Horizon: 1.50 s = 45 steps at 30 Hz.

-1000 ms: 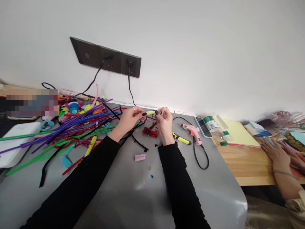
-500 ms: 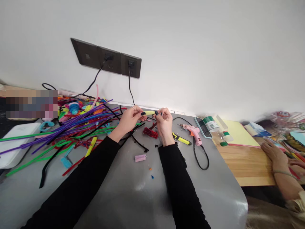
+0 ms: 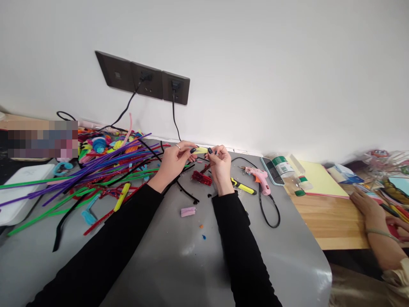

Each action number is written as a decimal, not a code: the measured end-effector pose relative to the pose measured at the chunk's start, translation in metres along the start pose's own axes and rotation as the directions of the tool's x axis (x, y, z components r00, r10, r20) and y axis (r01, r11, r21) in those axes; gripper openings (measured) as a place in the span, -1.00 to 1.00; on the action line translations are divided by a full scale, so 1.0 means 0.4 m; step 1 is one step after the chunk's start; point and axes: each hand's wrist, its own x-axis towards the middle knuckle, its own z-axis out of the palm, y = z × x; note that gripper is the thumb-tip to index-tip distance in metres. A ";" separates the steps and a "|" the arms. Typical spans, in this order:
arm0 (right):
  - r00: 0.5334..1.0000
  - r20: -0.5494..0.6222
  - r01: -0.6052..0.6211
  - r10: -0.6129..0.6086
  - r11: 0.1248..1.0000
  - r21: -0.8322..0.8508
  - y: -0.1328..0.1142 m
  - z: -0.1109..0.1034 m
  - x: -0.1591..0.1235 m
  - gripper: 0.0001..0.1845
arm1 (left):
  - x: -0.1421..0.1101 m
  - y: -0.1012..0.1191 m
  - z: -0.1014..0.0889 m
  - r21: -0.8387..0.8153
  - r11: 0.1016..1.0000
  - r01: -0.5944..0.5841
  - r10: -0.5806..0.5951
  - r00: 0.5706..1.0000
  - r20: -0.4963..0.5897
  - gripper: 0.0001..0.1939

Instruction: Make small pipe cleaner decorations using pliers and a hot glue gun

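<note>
Grey surface (image 3: 172, 264) carries purple pipe cleaners (image 3: 105, 157) left of the left hand (image 3: 174, 164); it and the right hand (image 3: 221, 166) pinch a yellow strip (image 3: 200, 150) between them, a utility knife (image 3: 245, 186) separating right hand from pink glue gun (image 3: 263, 179).

Long black sleeves (image 3: 234, 238) are worn down to the wrists (image 3: 225, 188); the nails (image 3: 210, 150) are painted black, and a thin silvery ring (image 3: 178, 146) is worn on the left grip (image 3: 171, 165).
</note>
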 end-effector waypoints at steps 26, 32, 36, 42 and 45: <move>0.967 -0.070 -0.238 0.245 0.967 0.088 -0.010 -0.015 0.008 -0.75 | 0.005 -0.018 -0.039 0.465 0.783 -0.414 0.327 0.909 0.259 -0.51; 0.971 -0.092 -0.218 0.221 0.975 0.043 -0.005 -0.013 0.007 -0.74 | -0.001 -0.039 -0.038 0.559 0.672 -0.486 0.418 0.872 0.255 -0.53; 0.972 -0.072 -0.219 0.223 0.974 0.053 -0.002 -0.008 0.005 -0.73 | 0.000 -0.042 -0.041 0.581 0.675 -0.454 0.399 0.888 0.230 -0.59; 0.974 -0.055 -0.218 0.220 0.975 0.052 0.002 -0.010 0.005 -0.73 | 0.005 -0.043 -0.040 0.522 0.760 -0.387 0.347 0.921 0.177 -0.69; 0.977 -0.074 -0.199 0.202 0.979 0.049 0.003 -0.012 0.007 -0.71 | 0.005 -0.045 -0.037 0.482 0.797 -0.364 0.320 0.931 0.175 -0.74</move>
